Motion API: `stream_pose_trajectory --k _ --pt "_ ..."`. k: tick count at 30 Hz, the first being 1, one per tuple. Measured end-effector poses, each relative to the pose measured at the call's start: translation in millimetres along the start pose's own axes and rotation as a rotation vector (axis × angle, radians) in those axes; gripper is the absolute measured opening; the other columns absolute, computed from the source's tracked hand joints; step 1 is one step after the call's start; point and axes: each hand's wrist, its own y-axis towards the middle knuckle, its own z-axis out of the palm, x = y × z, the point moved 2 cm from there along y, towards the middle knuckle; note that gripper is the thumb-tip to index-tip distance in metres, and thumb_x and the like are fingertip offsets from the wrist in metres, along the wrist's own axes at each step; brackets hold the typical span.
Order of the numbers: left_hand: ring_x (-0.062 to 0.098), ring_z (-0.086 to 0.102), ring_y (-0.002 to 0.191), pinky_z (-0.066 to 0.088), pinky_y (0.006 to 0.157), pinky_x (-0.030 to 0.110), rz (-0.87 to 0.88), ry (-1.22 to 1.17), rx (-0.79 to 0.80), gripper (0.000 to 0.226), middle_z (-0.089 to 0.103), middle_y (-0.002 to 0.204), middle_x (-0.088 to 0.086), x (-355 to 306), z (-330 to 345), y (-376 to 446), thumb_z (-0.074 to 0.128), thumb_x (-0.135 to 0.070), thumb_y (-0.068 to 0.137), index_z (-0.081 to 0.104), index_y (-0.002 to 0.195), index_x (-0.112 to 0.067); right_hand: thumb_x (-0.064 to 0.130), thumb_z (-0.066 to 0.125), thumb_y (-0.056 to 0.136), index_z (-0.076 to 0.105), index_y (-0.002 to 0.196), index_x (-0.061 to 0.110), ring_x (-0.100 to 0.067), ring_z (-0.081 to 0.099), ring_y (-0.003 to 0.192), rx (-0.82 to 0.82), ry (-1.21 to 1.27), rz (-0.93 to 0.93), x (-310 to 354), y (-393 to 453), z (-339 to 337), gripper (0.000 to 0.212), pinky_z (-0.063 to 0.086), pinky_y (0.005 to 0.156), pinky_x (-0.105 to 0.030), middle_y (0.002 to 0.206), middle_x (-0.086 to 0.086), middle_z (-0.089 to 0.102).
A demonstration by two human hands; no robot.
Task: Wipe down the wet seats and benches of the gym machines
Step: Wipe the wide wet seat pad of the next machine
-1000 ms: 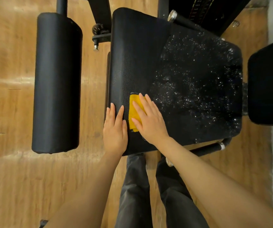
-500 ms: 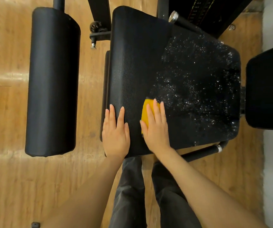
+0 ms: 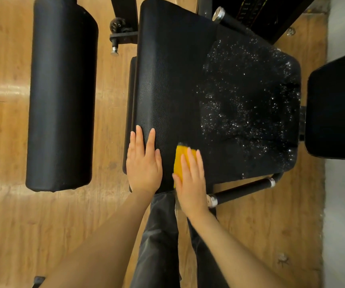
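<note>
A black padded seat (image 3: 173, 84) fills the middle of the view. Its right half glistens with water droplets (image 3: 248, 104); its left half looks dull and dry. My right hand (image 3: 191, 181) presses flat on a yellow cloth (image 3: 180, 161) at the seat's near edge, fingers covering most of it. Just left of it, my left hand (image 3: 143, 163) lies flat on the seat's near left corner, fingers spread, holding nothing.
A long black roller pad (image 3: 61, 94) stands left of the seat. Another black pad (image 3: 337, 107) sits at the right edge. A chrome-capped handle bar (image 3: 244, 189) runs below the seat's right side. Machine frame parts (image 3: 124, 26) stand at the top. Wooden floor (image 3: 9, 215) lies all around.
My right hand slid the yellow cloth rightwards and then back towards the seat's near edge. My left hand stayed flat on the near left corner.
</note>
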Motion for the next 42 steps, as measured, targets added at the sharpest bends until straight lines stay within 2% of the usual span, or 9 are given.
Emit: stream_pose_trajectory --k 4,7,13,19,22,28,34,38,42 --pt "0.030 0.015 0.148 0.032 0.114 0.046 -0.005 -0.003 -0.002 0.050 0.017 0.160 0.012 -0.6 1.0 0.0 0.035 -0.027 0.101 0.028 0.150 -0.020 0.034 0.043 0.093 0.029 0.147 0.010 -0.027 0.012 0.147 0.027 -0.026 0.062 0.5 -16.0 8.0 0.061 0.021 0.112 -0.042 0.157 -0.008 0.023" --pt "0.031 0.015 0.147 0.032 0.114 0.047 0.000 -0.009 -0.010 0.051 0.018 0.159 0.013 0.5 1.0 -0.5 0.040 -0.025 0.100 0.030 0.150 -0.018 0.034 0.037 0.096 0.028 0.148 0.009 -0.027 0.009 0.148 0.019 -0.051 0.043 -2.4 27.5 -4.4 0.058 0.019 0.113 -0.039 0.159 -0.008 0.020" --pt "0.031 0.015 0.147 0.031 0.114 0.046 -0.002 0.000 -0.009 0.051 0.017 0.160 0.013 -1.0 0.0 -0.5 0.040 -0.025 0.100 0.030 0.150 -0.018 0.035 0.034 0.101 0.022 0.151 0.009 -0.029 0.003 0.149 -0.025 -0.102 0.070 -16.7 120.6 -36.6 0.057 0.013 0.119 -0.045 0.161 -0.009 0.011" --pt "0.031 0.017 0.147 0.033 0.113 0.046 0.012 -0.004 -0.020 0.051 0.018 0.159 0.014 -0.7 0.1 0.1 0.032 -0.029 0.100 0.030 0.149 -0.018 0.045 0.025 0.099 0.018 0.152 0.011 -0.022 -0.001 0.149 -0.023 0.029 0.144 -0.3 29.0 -7.4 0.063 0.020 0.118 -0.039 0.161 -0.004 0.010" --pt "0.031 0.018 0.147 0.034 0.113 0.046 0.005 -0.004 -0.024 0.050 0.018 0.159 0.013 -1.1 0.1 -0.3 0.039 -0.025 0.100 0.031 0.149 -0.018 0.051 0.023 0.099 0.020 0.150 0.011 -0.024 0.005 0.149 -0.007 -0.023 0.197 4.3 -17.1 10.2 0.065 0.027 0.115 -0.041 0.160 -0.005 0.016" --pt "0.031 0.015 0.147 0.031 0.114 0.046 0.008 -0.008 -0.017 0.051 0.016 0.160 0.013 -0.9 -0.2 -0.6 0.041 -0.024 0.100 0.030 0.150 -0.018 0.047 0.027 0.098 0.017 0.151 0.011 -0.025 0.009 0.148 -0.027 -0.072 0.209 -23.5 9.7 -1.8 0.065 0.013 0.118 -0.043 0.159 -0.008 0.018" --pt "0.032 0.016 0.147 0.031 0.114 0.047 0.005 -0.021 -0.017 0.051 0.016 0.160 0.014 -0.6 -0.6 -0.5 0.040 -0.025 0.100 0.031 0.149 -0.018 0.042 0.028 0.102 0.013 0.153 0.008 -0.022 -0.003 0.149 -0.163 0.081 0.561 -84.5 55.4 -32.2 0.063 0.015 0.121 -0.043 0.162 -0.004 0.004" --pt "0.033 0.016 0.147 0.029 0.115 0.047 0.006 -0.017 -0.014 0.051 0.017 0.159 0.015 -0.3 -1.0 -0.4 0.038 -0.025 0.100 0.030 0.150 -0.018 0.043 0.027 0.101 0.011 0.153 0.010 -0.019 -0.007 0.149 -0.186 0.121 0.554 -42.8 30.4 -16.2 0.064 0.017 0.115 -0.036 0.162 -0.001 0.001" --pt "0.032 0.015 0.147 0.029 0.115 0.047 0.006 -0.009 -0.004 0.052 0.016 0.160 0.014 -1.3 -1.8 -0.2 0.039 -0.024 0.100 0.029 0.150 -0.019 0.048 0.022 0.099 0.014 0.152 0.008 -0.023 -0.001 0.149 -0.128 0.080 0.479 8.1 -15.4 12.0 0.067 0.021 0.116 -0.038 0.161 -0.005 0.008"
